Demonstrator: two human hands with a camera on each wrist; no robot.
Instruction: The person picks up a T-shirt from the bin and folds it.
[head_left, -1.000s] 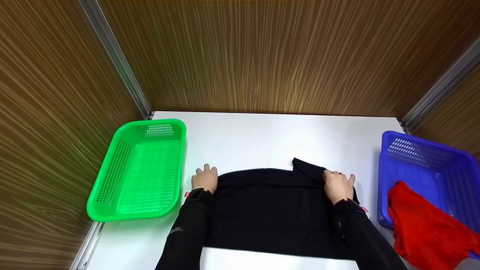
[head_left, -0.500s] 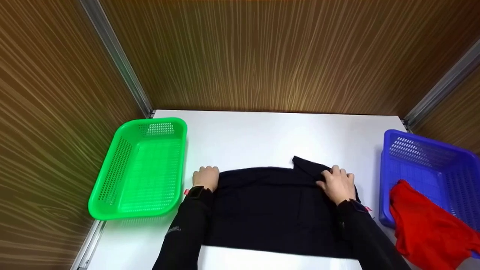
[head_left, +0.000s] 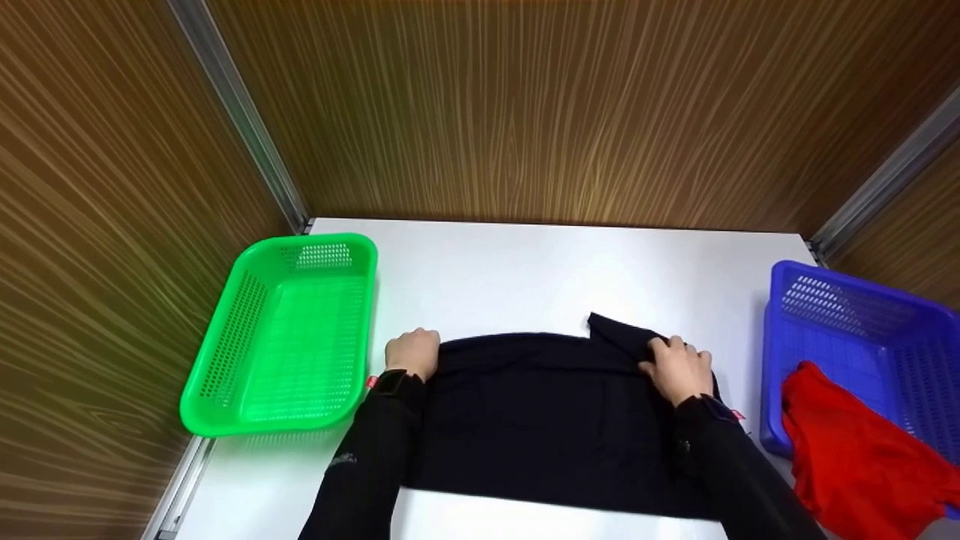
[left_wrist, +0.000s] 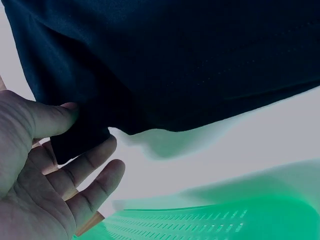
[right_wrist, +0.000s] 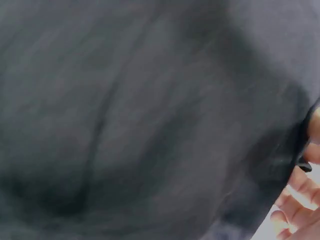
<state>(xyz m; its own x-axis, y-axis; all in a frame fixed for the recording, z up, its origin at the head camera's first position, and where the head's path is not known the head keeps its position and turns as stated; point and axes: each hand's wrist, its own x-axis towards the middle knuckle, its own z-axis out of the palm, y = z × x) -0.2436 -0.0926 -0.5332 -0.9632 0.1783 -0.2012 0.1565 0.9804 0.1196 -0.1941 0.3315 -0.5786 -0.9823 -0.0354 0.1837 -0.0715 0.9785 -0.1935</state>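
A black garment (head_left: 540,420) lies folded on the white table, with a pointed flap (head_left: 619,330) sticking up from its far edge on the right. At its far left corner my left hand (head_left: 412,354) pinches the cloth; the left wrist view shows the thumb (left_wrist: 55,119) on top of the fabric and fingers beneath it. My right hand (head_left: 680,369) holds the cloth near the far right corner, beside the flap. In the right wrist view the dark fabric (right_wrist: 150,120) fills most of the picture, and only some fingers (right_wrist: 300,187) show at its edge.
A green plastic basket (head_left: 367,337) stands to the left. On the right is a blue basket (head_left: 776,360) with a red cloth (head_left: 862,457) hanging over its near side. Wood-patterned panels (head_left: 510,112) enclose the table at the back and sides.
The fingers of my left hand have curled in at the garment's corner. My right hand's fingers and thumb have shifted slightly on the cloth. The garment lies almost the same.
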